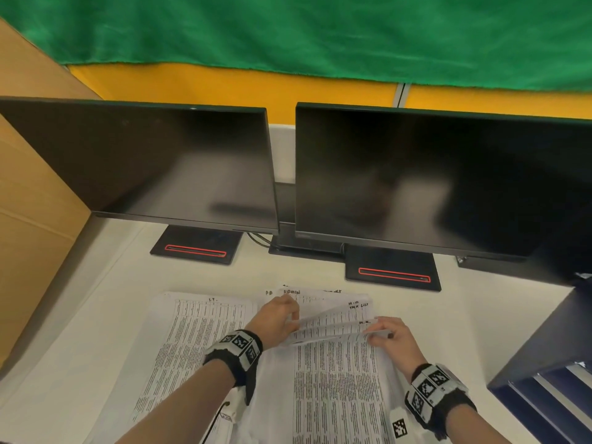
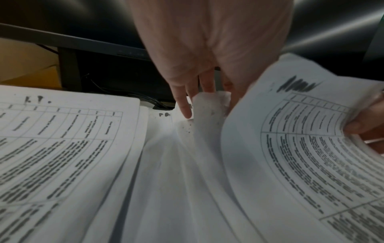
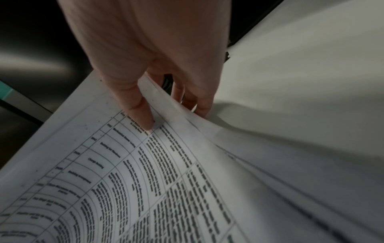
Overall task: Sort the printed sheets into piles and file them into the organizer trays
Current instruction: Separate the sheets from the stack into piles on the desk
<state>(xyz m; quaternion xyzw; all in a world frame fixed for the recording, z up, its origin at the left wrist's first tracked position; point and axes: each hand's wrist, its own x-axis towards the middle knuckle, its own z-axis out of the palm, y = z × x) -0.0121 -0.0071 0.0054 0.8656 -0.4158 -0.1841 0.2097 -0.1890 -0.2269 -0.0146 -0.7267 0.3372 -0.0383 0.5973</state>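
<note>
Two-handed grip on fanned sheets (image 1: 333,318) — print blurred, unreadable.

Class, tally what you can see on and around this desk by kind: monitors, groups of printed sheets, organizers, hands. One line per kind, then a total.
Monitors: 2, left monitor and right monitor
Groups of printed sheets: 2, flat pile and fanned stack
Organizers: 1, organizer
Hands: 2, left hand and right hand, both gripping the fanned stack
Total: 7
</note>
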